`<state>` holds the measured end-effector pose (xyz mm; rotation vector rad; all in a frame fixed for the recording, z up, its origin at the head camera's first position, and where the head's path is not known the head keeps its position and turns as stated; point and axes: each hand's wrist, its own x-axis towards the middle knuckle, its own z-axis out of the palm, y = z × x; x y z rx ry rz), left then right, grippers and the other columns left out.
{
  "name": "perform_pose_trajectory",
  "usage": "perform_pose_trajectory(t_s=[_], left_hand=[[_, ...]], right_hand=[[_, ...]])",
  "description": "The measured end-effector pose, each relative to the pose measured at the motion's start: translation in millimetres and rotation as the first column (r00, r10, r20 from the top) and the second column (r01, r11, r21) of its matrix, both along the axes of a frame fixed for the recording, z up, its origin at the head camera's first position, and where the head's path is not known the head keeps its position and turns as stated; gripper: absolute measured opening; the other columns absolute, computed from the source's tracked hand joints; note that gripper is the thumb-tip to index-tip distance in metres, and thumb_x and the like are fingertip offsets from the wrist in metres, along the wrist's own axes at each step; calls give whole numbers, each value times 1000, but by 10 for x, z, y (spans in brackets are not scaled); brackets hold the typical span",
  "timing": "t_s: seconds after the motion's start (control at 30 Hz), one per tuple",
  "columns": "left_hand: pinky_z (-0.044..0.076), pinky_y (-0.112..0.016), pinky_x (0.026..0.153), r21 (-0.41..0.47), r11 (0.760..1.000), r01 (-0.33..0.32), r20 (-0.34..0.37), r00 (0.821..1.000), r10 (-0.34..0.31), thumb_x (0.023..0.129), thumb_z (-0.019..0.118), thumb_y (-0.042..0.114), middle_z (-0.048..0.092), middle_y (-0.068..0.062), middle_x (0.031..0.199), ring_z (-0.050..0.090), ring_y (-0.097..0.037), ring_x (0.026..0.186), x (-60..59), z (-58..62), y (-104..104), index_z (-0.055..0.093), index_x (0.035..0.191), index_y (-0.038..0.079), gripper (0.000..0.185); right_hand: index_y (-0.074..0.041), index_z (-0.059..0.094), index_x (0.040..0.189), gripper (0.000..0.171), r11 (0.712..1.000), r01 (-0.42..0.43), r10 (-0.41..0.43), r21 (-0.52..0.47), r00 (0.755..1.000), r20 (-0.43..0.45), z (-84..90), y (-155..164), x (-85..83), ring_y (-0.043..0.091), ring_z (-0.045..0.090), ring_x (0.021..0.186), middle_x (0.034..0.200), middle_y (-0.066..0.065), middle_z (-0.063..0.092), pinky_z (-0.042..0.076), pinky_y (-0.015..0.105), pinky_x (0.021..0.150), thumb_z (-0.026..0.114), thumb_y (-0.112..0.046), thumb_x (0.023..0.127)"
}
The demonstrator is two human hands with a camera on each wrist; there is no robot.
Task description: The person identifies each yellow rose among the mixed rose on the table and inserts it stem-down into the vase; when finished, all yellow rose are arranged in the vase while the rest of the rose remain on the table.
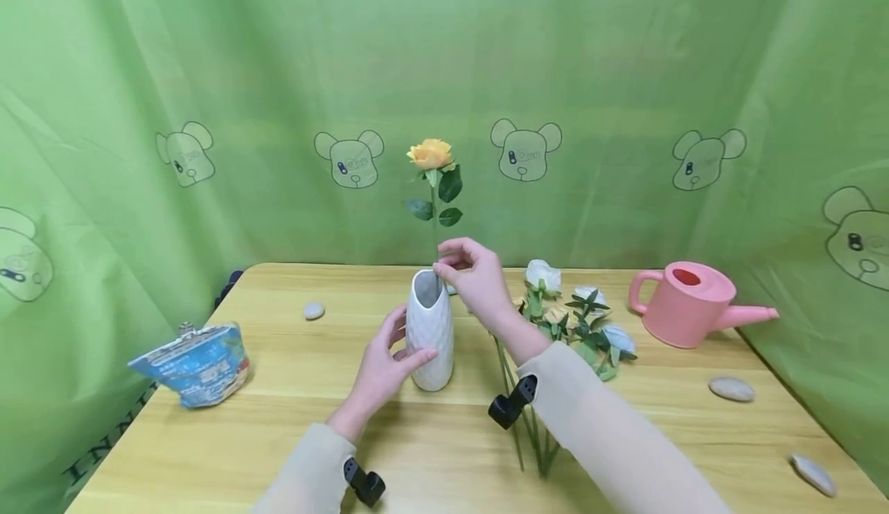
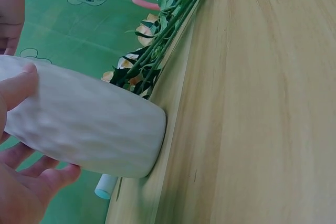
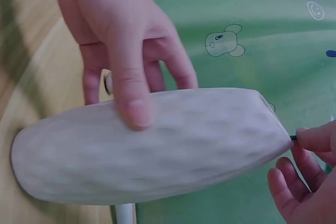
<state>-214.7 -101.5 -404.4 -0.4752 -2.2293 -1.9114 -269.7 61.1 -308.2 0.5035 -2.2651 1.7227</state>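
Head view, scanning left to right. I see a blue snack bag (image 1: 197, 364) lying at the lower left of the table (image 1: 292, 421), with a small grey pebble (image 1: 314, 311) a bit right of it and further back.

Left hand (image 1: 383, 367) is just left of frame centre, against the left side of the white vase (image 1: 430, 330). Thumb lies across the front of the vase, fingers curve round its far side, loosely spread. Right wrist view confirms: thumb (image 3: 134, 103) pressed flat on the dimpled wall, other fingers behind it. Left wrist view shows the vase (image 2: 89, 129) standing with its base on the wood.

Vase stands upright at frame centre, near the middle of the table. A yellow rose (image 1: 431, 154) rises straight above its mouth, stem running down into the opening.

Right hand (image 1: 475, 278) is just right of the vase mouth. Thumb and forefinger pinch the rose stem right at the rim; the other fingers curl loosely below. I see the same pinch at the right edge of the right wrist view (image 3: 315, 140).

Right of centre, a bunch of white and yellow flowers (image 1: 576, 321) lies flat on the table, stems pointing to the lower edge, partly under the right forearm. Further right stands a pink watering can (image 1: 684, 302), spout pointing right. Two more stones (image 1: 731, 388) lie at lower right, well apart.
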Motion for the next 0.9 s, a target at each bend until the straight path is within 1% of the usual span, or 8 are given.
perform_pose_trajectory(t_s=[0.13,0.23,0.33,0.53,0.67,0.73,0.8,0.9], left_hand=[[46,-44,93,3,1000,9,7,1000,-9,79,74,10,44,-13,137,46,-31,120,2,0,15,36,141,7,73],[46,-45,94,4,1000,8,15,1000,-8,80,74,10,43,-15,137,46,-32,120,6,8,23,34,141,6,73],[45,-46,94,5,1000,2,25,1000,-2,80,74,10,43,-16,137,45,-33,120,10,17,20,34,141,6,73],[45,-46,95,7,1000,-3,40,999,3,79,74,10,48,-13,134,46,-32,120,22,11,13,41,137,12,66],[45,-46,94,8,1000,-1,31,1000,1,79,74,9,49,-13,132,46,-33,120,16,8,13,45,131,13,60],[45,-46,94,6,1000,-2,27,1000,1,79,74,9,49,-14,131,46,-33,119,19,11,16,46,130,13,58],[45,-47,94,1,1000,-2,25,1000,2,79,74,9,49,-14,131,46,-33,119,22,12,17,46,130,13,58],[45,-47,93,0,1000,0,24,1000,0,79,74,8,49,-14,131,46,-34,119,36,22,22,46,130,12,58]], right_hand=[[-3,68,101,20,997,2,-3,73,1000,14,-81,138,101,21,60,85,93,8,67,53,29,69,70,-11,83],[-4,70,97,17,995,31,-32,98,999,13,-162,294,185,20,61,84,91,8,68,53,27,67,71,-13,82],[-2,70,97,17,994,50,-54,98,998,38,-252,448,246,20,60,84,91,9,68,52,26,69,71,-12,83],[0,67,103,23,996,57,-68,72,985,158,-422,735,308,24,61,84,96,11,66,54,28,69,69,-14,85],[2,64,108,29,995,66,-78,70,980,181,-486,930,356,25,62,83,96,13,65,56,33,71,68,-15,85],[1,64,109,30,994,79,-93,79,977,192,-523,1034,380,22,61,82,97,13,65,56,36,72,68,-17,85],[1,63,110,31,992,93,-108,83,973,204,-572,1137,402,22,62,83,99,14,64,56,38,73,68,-17,85],[1,61,111,33,990,119,-134,77,963,234,-656,1267,436,21,62,82,99,16,64,56,38,73,69,-17,85]])
